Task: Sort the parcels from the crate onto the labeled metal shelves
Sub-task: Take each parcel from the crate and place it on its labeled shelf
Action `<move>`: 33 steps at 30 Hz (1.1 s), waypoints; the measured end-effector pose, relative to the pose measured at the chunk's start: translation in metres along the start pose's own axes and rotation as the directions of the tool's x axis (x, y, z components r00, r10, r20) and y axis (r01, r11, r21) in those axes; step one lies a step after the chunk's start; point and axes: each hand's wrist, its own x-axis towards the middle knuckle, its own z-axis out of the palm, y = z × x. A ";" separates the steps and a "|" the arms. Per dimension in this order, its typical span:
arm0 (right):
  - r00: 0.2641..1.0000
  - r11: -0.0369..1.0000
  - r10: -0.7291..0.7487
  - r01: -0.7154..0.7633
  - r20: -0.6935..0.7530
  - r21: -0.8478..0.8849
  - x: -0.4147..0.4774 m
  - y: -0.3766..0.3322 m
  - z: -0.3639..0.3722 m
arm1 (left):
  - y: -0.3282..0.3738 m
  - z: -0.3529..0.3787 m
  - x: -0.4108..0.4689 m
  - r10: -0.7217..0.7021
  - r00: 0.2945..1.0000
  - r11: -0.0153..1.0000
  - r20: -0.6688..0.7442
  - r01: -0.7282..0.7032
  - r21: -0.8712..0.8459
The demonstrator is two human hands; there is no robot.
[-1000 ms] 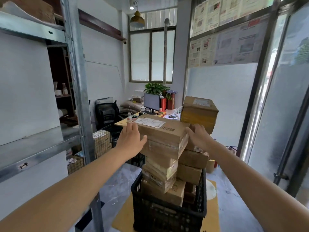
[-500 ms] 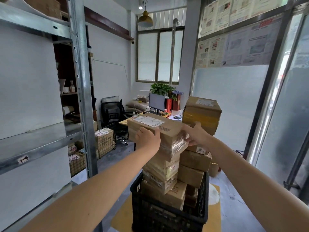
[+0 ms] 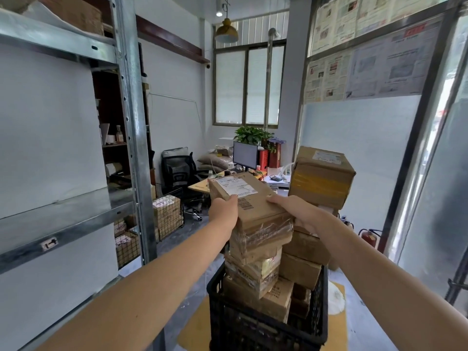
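Could topple the leaning stack (image 3: pixel 262 239) directly under the grip if dragged sideways instead of raised straight; could also clip the tall box (image 3: pixel 321 178) just right of the right hand (image 3: pixel 296 211). Might slip as well, being gripped only at the near end, far end unsupported. Holding the parcel (image 3: pixel 249 196) from both sides: left hand (image 3: pixel 224 211) curled round the near left edge, right hand clamped on the near right corner, thumb on top. Atop the stack, above the crate (image 3: pixel 253 325); cannot tell whether lifted clear. Both arms stretched forward, shelf (image 3: pixel 63 219) well left of the grip
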 end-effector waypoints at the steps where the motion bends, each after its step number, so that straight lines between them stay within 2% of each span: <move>1: 1.000 0.999 -0.008 0.007 0.012 0.032 -0.003 -0.001 0.001 | 0.000 -0.002 0.000 -0.002 1.000 1.000 0.001 0.002 -0.012; 7: 0.993 0.990 -0.112 0.108 0.042 0.087 -0.019 0.001 0.003 | 0.001 -0.010 -0.003 0.056 0.998 0.997 -0.008 -0.056 -0.053; 12: 0.980 0.971 -0.201 0.198 0.006 0.132 -0.027 -0.003 0.006 | 0.016 -0.020 -0.016 0.217 0.976 0.973 -0.027 -0.219 -0.077; 18: 0.933 0.900 -0.351 0.359 -0.078 0.248 -0.042 -0.029 0.017 | 0.045 -0.049 -0.033 0.441 0.897 0.882 -0.042 -0.441 -0.167; 24: 0.884 0.821 -0.463 0.456 -0.066 0.344 -0.055 -0.044 0.049 | 0.047 -0.089 -0.049 0.488 0.866 0.821 -0.109 -0.498 -0.277; 30: 0.861 0.816 -0.508 0.485 -0.011 0.314 -0.059 -0.046 0.103 | 0.021 -0.137 -0.071 0.514 0.839 0.814 -0.179 -0.543 -0.206; 33: 0.849 0.812 -0.526 0.483 0.053 0.329 -0.067 -0.049 0.134 | 0.000 -0.170 -0.083 0.451 0.858 0.840 -0.245 -0.501 -0.209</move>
